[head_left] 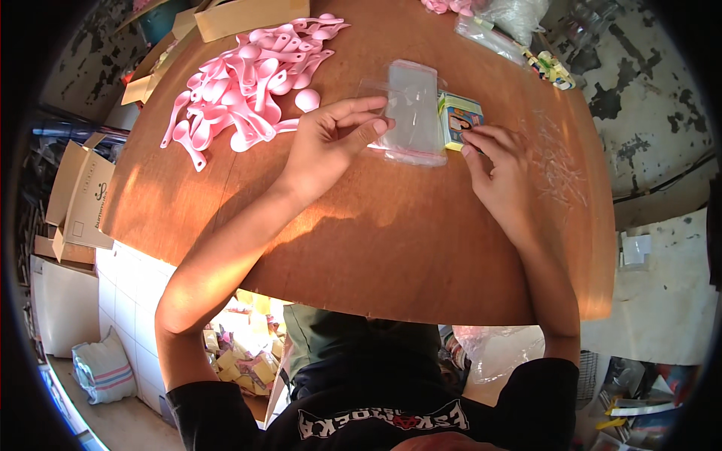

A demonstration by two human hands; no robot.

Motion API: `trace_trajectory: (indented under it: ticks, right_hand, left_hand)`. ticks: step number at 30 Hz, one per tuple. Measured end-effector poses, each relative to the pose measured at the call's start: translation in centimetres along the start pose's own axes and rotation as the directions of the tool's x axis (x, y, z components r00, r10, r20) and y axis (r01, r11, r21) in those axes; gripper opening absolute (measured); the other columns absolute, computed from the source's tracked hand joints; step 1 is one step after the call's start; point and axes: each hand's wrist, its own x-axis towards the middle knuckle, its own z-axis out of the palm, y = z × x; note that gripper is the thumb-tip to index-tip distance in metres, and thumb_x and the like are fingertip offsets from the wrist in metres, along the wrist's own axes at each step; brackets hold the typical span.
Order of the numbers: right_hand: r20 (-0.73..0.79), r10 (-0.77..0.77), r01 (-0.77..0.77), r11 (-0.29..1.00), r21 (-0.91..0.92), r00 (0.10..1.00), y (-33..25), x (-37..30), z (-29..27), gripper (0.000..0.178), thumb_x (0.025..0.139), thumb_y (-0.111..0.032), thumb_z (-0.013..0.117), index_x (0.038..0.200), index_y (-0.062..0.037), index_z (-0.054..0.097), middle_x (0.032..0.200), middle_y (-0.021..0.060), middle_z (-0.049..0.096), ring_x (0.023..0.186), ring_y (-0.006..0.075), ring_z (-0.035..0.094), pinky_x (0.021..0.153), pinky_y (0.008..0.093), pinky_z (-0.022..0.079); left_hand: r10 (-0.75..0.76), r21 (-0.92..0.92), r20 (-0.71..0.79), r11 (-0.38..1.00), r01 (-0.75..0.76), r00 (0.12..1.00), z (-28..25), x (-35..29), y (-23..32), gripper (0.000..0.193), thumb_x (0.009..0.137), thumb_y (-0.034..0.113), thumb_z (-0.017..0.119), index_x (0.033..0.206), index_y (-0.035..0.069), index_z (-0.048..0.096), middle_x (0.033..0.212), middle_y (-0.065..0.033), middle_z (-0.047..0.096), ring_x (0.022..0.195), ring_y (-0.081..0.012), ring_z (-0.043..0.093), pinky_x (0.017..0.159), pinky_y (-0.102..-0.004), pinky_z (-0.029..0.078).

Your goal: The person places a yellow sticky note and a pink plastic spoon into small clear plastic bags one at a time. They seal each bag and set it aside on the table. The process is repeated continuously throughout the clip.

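Note:
Clear plastic bags [412,105] lie in a flat stack on the brown wooden table, with pinkish strips along their ends. My left hand [331,143] is over the left edge of the bags, thumb and forefinger apart and nothing visible between them. Just right of the bags sits a small stack of printed cards [460,116], blue and yellow with a picture on top. The bent thumb and fingers of my right hand [500,158] pinch the near right corner of the top card. Left of my left hand is a heap of pink plastic scoops [241,90].
Thin clear strips [556,161] are scattered at the table's right. Clear plastic wrap [515,19] and a yellow-and-dark bundle [550,69] lie at the far right. Cardboard boxes [86,195] stand left of the table. Below its near edge is a box of small packets [244,342].

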Motion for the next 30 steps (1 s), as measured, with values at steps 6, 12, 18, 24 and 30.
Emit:
trace_trajectory:
  ticks: [6, 12, 18, 24, 30]
  right_hand:
    - [-0.316, 0.079, -0.021, 0.983, 0.182, 0.945, -0.4, -0.6, -0.7, 0.012, 0.091, -0.009, 0.063, 0.100, -0.0026, 0.069, 0.091, 0.0099, 0.068, 0.077, 0.0200, 0.064, 0.073, 0.0316, 0.048]
    - [-0.241, 0.394, -0.095, 0.666, 0.740, 0.887, -3.1, -0.8, -1.3, 0.021, 0.099, -0.012, 0.055, 0.112, 0.0035, 0.061, 0.094, 0.0076, 0.068, 0.070, 0.0109, 0.064, 0.063, 0.0230, 0.050]
    - [-0.128, 0.383, -0.120, 0.561, 0.819, 0.915, -3.7, -0.9, -0.5, 0.022, 0.098, -0.010, 0.056, 0.114, 0.0047, 0.060, 0.097, 0.0096, 0.068, 0.073, 0.0132, 0.066, 0.066, 0.0232, 0.052]
    - [0.071, 0.333, -0.271, 0.604, 0.749, 0.940, -2.9, -1.2, -0.2, 0.024, 0.095, -0.012, 0.061, 0.113, 0.0049, 0.062, 0.096, 0.0105, 0.068, 0.073, 0.0120, 0.065, 0.065, 0.0235, 0.053]
    - [0.095, 0.337, -0.262, 0.494, 0.829, 0.937, -3.6, -1.5, 0.0, 0.018, 0.092, -0.010, 0.065, 0.106, 0.0010, 0.065, 0.091, 0.0085, 0.068, 0.076, 0.0122, 0.064, 0.068, 0.0244, 0.054]
  left_hand:
    - [-0.040, 0.051, 0.015, 0.998, 0.039, 0.999, 0.0, 0.0, 0.1, 0.037, 0.091, 0.005, 0.065, 0.126, -0.003, 0.057, 0.101, -0.0107, 0.072, 0.087, -0.0099, 0.067, 0.076, -0.0235, 0.055]
    - [-0.135, 0.067, 0.112, 0.989, 0.128, 0.984, 0.1, -0.2, -0.5, 0.040, 0.089, -0.001, 0.064, 0.128, -0.003, 0.056, 0.104, -0.0123, 0.071, 0.086, -0.0108, 0.067, 0.079, -0.0253, 0.056]
    - [-0.073, 0.117, 0.276, 0.992, 0.042, 0.958, 0.9, -1.1, -0.4, 0.037, 0.088, -0.004, 0.061, 0.126, -0.005, 0.058, 0.106, -0.0114, 0.070, 0.088, -0.0130, 0.067, 0.081, -0.0267, 0.056]
    - [-0.106, 0.021, 0.333, 0.994, 0.105, 0.937, 1.2, -1.0, 0.0, 0.037, 0.091, -0.002, 0.060, 0.127, -0.004, 0.057, 0.106, -0.0111, 0.069, 0.089, -0.0146, 0.067, 0.079, -0.0297, 0.058]
    - [-0.146, 0.050, 0.327, 0.989, 0.137, 0.934, 1.7, -1.5, 0.3, 0.036, 0.092, 0.001, 0.060, 0.128, -0.001, 0.058, 0.106, -0.0116, 0.070, 0.089, -0.0134, 0.066, 0.075, -0.0303, 0.059]
